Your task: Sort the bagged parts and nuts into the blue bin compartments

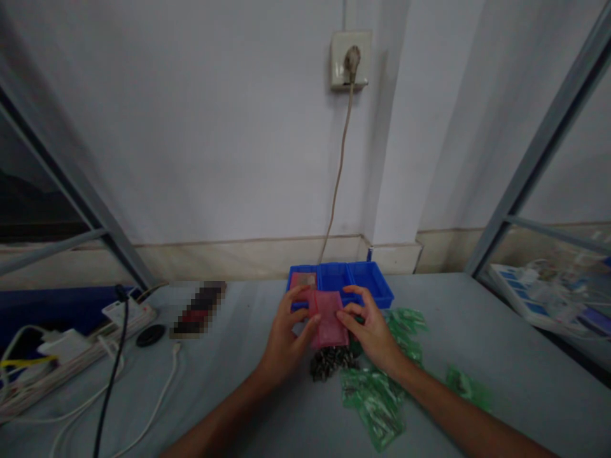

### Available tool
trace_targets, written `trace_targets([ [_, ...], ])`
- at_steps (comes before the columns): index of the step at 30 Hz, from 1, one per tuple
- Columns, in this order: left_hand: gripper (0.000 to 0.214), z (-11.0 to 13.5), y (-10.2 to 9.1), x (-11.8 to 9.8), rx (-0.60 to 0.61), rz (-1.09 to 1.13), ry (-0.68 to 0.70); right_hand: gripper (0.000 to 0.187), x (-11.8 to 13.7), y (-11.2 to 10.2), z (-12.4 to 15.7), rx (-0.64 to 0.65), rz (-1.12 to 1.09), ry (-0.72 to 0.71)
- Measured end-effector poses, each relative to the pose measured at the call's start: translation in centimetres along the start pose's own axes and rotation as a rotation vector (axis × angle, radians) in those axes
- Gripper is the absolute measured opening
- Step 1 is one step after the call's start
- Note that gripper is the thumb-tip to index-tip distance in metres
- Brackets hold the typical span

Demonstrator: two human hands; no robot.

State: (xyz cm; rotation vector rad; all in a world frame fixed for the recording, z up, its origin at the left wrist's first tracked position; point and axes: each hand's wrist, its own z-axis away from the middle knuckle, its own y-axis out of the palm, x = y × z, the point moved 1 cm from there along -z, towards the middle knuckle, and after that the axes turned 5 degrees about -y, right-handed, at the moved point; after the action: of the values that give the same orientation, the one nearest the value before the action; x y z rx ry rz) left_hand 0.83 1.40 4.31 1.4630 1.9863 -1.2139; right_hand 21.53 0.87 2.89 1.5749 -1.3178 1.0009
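Both hands hold a small pink plastic bag [328, 318] upright above the grey table [477, 356]. My left hand [286, 337] pinches its left edge between thumb and fingers. My right hand [370, 327] grips its right edge the same way. Below the bag lies a pile of small dark metal parts [330, 364]. Just behind the bag stands a blue tray [367, 280] with three compartments; another pink bag [302, 280] lies in its left one.
Several green plastic bags [377, 401] lie under and beside my right forearm. At the left are a white power strip [128, 312], white and black cables [114, 375] and a black round disc [150, 335]. A cord hangs from a wall socket [350, 60].
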Motion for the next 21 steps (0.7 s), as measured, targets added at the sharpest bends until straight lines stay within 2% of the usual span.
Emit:
trace_targets([
  [4, 0.031, 0.4, -0.6, -0.6, 0.090, -0.058, 0.150, 0.039, 0.5, -0.4, -0.3, -0.073, 0.006, 0.007],
  [6, 0.029, 0.6, -0.7, -0.6, 0.130, -0.041, 0.160, 0.040, 0.4, -0.6, -0.5, -0.097, 0.017, 0.035],
  [9, 0.034, 0.8, -0.4, 0.0, 0.129, 0.020, 0.112, 0.041, 0.0, -0.6, -0.5, -0.114, -0.025, 0.066],
  [14, 0.044, 0.7, 0.6, 1.3, 0.077, 0.060, 0.069, 0.032, -0.5, -0.5, -0.3, -0.078, -0.005, 0.008],
  [18, 0.035, 0.4, 0.7, 1.7, 0.048, 0.075, 0.002, 0.031, -0.5, -0.4, -0.2, -0.066, 0.001, -0.023],
  [21, 0.024, 0.3, 0.4, 1.4, 0.069, 0.084, -0.107, 0.032, -0.3, -0.3, -0.1, -0.059, -0.024, -0.003],
])
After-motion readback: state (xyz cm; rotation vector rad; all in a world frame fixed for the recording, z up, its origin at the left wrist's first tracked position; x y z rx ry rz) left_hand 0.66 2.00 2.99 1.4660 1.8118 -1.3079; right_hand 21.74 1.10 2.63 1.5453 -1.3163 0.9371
